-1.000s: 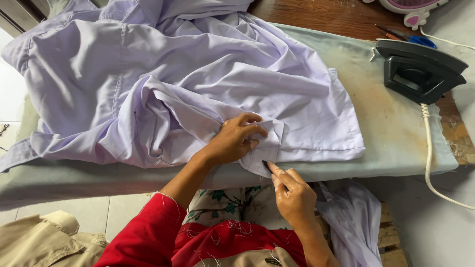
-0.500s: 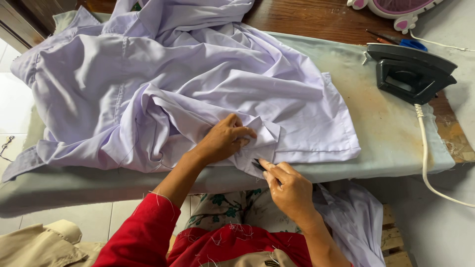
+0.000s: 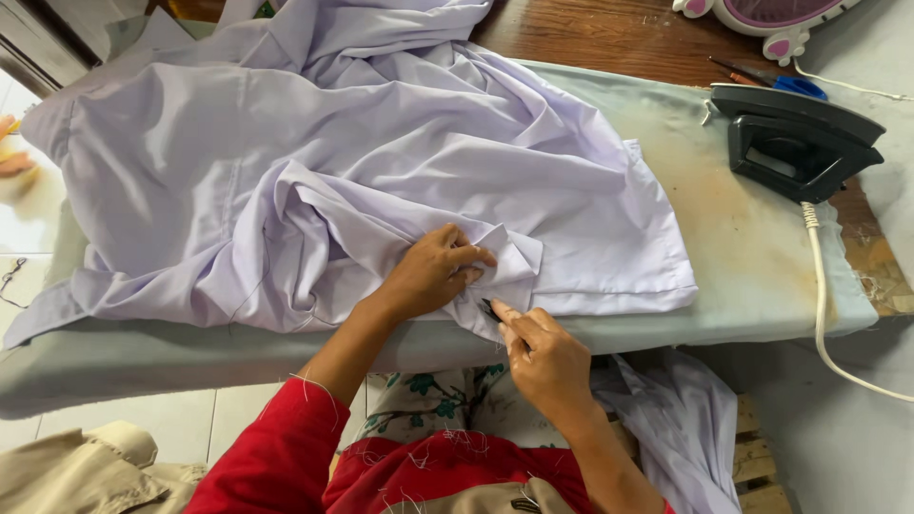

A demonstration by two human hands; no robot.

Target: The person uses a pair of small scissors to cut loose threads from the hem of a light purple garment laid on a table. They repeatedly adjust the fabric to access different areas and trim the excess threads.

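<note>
Left hand [image 3: 433, 274] flat, fingers pressing folded corner of lilac garment [image 3: 362, 181] near front edge of ironing board [image 3: 762, 276]. Right hand [image 3: 545, 357] just below board edge, fingers pinched shut on small dark tool [image 3: 489, 309], tip touching fold. Garment heaped across left and middle of board, hem ending short of right end. Bare stained padding there, then black iron [image 3: 795, 143] at far right corner, white cord [image 3: 824, 314] hanging over edge.
</note>
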